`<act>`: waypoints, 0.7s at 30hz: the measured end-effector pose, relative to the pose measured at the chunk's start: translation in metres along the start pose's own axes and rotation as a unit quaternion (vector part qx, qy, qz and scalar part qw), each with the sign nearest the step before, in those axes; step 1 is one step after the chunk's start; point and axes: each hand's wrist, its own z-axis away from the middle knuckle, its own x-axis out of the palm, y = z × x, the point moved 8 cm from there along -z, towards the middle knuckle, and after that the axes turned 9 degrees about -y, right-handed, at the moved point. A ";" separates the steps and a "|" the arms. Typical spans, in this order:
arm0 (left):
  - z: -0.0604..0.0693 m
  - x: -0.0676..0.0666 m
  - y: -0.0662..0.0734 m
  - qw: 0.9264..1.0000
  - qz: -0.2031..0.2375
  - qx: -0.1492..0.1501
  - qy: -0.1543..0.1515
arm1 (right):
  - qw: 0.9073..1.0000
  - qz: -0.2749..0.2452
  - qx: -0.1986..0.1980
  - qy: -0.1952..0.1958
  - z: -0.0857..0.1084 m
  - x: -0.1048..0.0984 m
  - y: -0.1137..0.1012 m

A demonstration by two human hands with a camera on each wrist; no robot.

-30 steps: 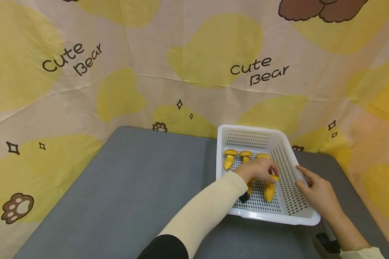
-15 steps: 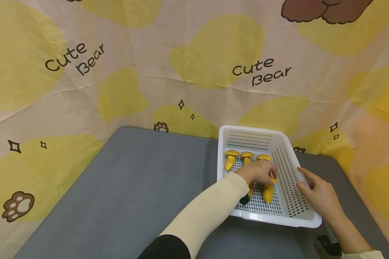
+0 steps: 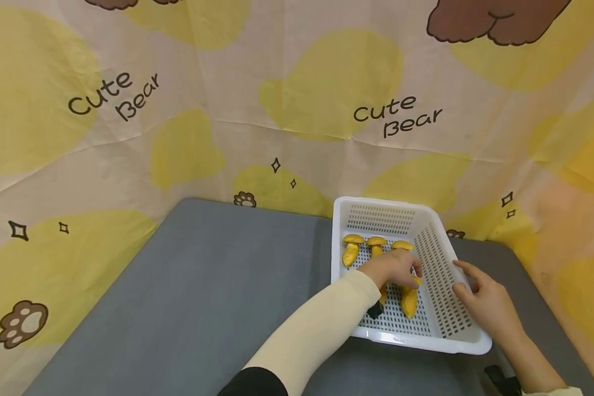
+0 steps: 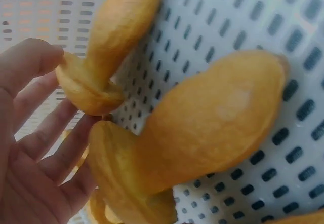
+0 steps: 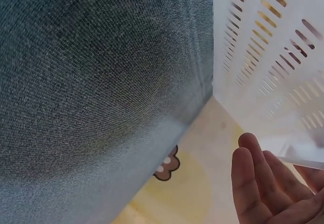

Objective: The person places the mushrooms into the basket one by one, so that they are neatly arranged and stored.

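Inside a white perforated plastic basket (image 3: 411,344) lie several yellow toy mushrooms. My left hand (image 3: 388,269) reaches in and pinches the cap of the front right mushroom (image 3: 409,303). In the left wrist view the thumb lies on that mushroom's (image 4: 121,31) cap, with the fingers spread behind it. A second front mushroom (image 4: 217,122) lies closer to that camera; my wrist partly covers it in the head view. Three mushrooms form the back row, the leftmost mushroom (image 3: 351,252) showing whole. My right hand (image 3: 490,305) holds the basket's right rim, thumb over the edge, other fingers outside.
The basket stands on a grey cloth-covered table (image 3: 227,286), near its back right corner. Behind and beside the table hangs a printed curtain (image 3: 297,88) with yellow patches and bear drawings. A black strap (image 3: 502,379) is at my right wrist.
The head view has tipped slightly, so the scene sits lower. The front right mushroom has shifted a little to the left under my left hand. My right hand stays at the rim.
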 end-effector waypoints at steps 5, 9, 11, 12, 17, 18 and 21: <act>0.004 -0.016 0.004 0.999 0.011 0.012 0.043 | 0.998 0.029 -0.037 0.033 -0.002 -0.006 -0.008; 0.018 -0.045 0.014 0.994 0.005 0.039 0.101 | 0.991 0.077 -0.093 0.060 -0.006 -0.014 -0.023; 0.030 -0.061 0.020 0.990 -0.002 0.057 0.128 | 0.988 0.094 -0.107 0.063 -0.008 -0.020 -0.031; 0.038 -0.069 0.022 0.988 -0.006 0.069 0.139 | 0.986 0.100 -0.115 0.061 -0.008 -0.024 -0.035; 0.083 -0.106 0.019 0.976 -0.028 0.099 0.190 | 0.980 0.120 -0.152 0.048 -0.010 -0.048 -0.059; 0.094 -0.113 0.015 0.973 -0.031 0.103 0.202 | 0.978 0.127 -0.160 0.044 -0.010 -0.053 -0.065; 0.127 -0.127 -0.006 0.967 -0.048 0.098 0.232 | 0.974 0.139 -0.175 0.027 -0.010 -0.063 -0.086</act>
